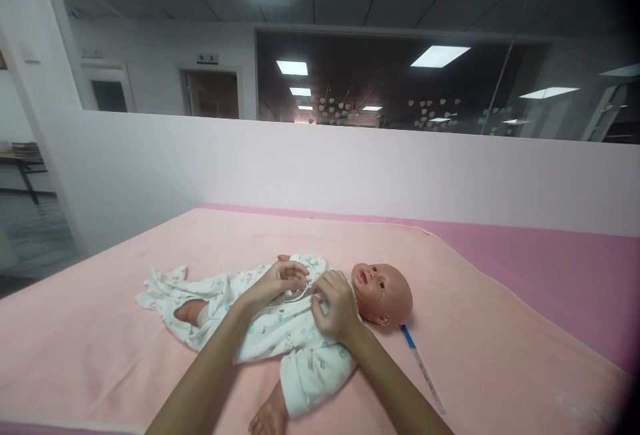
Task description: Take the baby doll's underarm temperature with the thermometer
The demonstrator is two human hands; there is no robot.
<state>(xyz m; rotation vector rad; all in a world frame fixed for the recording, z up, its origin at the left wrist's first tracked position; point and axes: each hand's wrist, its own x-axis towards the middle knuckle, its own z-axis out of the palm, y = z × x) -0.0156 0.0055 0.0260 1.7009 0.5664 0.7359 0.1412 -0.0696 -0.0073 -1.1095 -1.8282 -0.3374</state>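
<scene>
A baby doll (384,292) lies on its back, its bald head to the right. It wears a white long-sleeved baby romper (270,335) with small green and grey prints. My left hand (280,280) is over the romper's chest, fingers curled, thumb and fingertips pinching its front edge. Close beside it, my right hand (334,305) bends its fingers onto the cloth just below the doll's neck. What lies under both sets of fingertips is partly hidden. One doll hand sticks out of the near sleeve, and a bare leg shows through an opening in the romper.
A thin clear stick with a blue end (423,370), perhaps a thermometer, lies near the doll's head. Beneath everything spreads a pink cloth (500,328) over a darker pink surface (565,268). Behind stands a low white partition (350,168).
</scene>
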